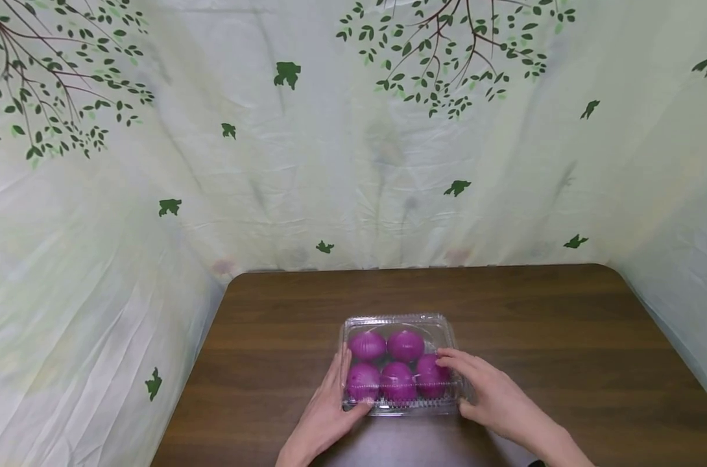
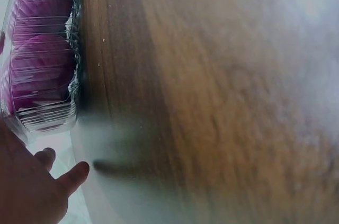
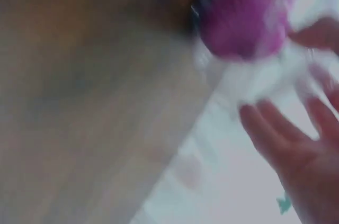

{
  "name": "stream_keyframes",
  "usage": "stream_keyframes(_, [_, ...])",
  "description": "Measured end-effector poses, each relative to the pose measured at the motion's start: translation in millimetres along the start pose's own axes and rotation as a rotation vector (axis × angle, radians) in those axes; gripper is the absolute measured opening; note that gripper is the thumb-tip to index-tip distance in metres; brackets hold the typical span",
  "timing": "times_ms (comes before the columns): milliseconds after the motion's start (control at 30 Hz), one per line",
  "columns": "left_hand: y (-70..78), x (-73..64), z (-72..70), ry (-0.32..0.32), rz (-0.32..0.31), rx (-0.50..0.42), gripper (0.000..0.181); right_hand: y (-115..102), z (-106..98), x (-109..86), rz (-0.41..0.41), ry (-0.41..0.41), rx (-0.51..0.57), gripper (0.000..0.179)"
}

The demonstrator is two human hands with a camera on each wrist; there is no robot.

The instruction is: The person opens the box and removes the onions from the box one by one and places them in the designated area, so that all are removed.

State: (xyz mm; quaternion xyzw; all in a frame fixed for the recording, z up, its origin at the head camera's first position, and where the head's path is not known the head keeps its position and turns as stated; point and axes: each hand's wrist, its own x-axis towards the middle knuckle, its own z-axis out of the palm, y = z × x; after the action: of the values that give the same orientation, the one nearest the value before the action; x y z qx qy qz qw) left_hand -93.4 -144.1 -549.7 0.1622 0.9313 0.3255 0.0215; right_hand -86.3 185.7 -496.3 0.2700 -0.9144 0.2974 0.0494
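A clear plastic box (image 1: 395, 318) with ridged sides holds several red onions (image 1: 398, 381), two at the back and a row along the front. No onion lies in its back right corner. My left hand (image 1: 328, 405) is at the box's left side, fingers stretched along the wall and thumb at the front left corner. At the right side, my right hand (image 1: 499, 397) has its fingertips over the front right onion (image 1: 432, 376), thumb lower by the box's front right corner. In the blurred right wrist view, the right fingers (image 3: 265, 128) are spread.
The box stands on a brown wood-grain table (image 1: 283, 318) with rounded far corners, near its front middle. A pale cloth (image 1: 353, 162) printed with branches and green birds hangs behind the table and along both sides.
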Motion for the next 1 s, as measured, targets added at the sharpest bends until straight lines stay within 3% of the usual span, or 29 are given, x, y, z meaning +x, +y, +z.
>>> stream_keyframes(133, [1.1, -0.9, -0.1, -0.007, -0.007, 0.015, 0.103, 6, -22, 7.9, 0.098, -0.150, 0.137, 0.071])
stream_keyframes(267, [1.9, -0.4, -0.1, -0.015, -0.029, 0.019, 0.102, 15, -34, 17.0, 0.156, -0.187, 0.301, 0.067])
stream_keyframes(467, [0.8, -1.1, 0.6, -0.004, -0.026, -0.027, 0.098, 31, -42, 29.9, 0.122, -0.121, 0.456, 0.058])
stream_keyframes(667, [-0.1, -2.6, 1.0, -0.020, -0.034, -0.093, 0.096, 33, -46, 43.6, 0.218, -0.030, 0.540, 0.048])
stream_keyframes(833, [0.2, -2.0, 2.1, -0.025, -0.042, -0.120, 0.096, 32, -49, 57.2, 0.267, 0.067, 0.544, 0.043])
stream_keyframes(1000, [0.0, -1.7, 3.2, -0.024, -0.030, -0.152, 0.097, 34, -47, 74.4, 0.247, 0.157, 0.509, 0.043])
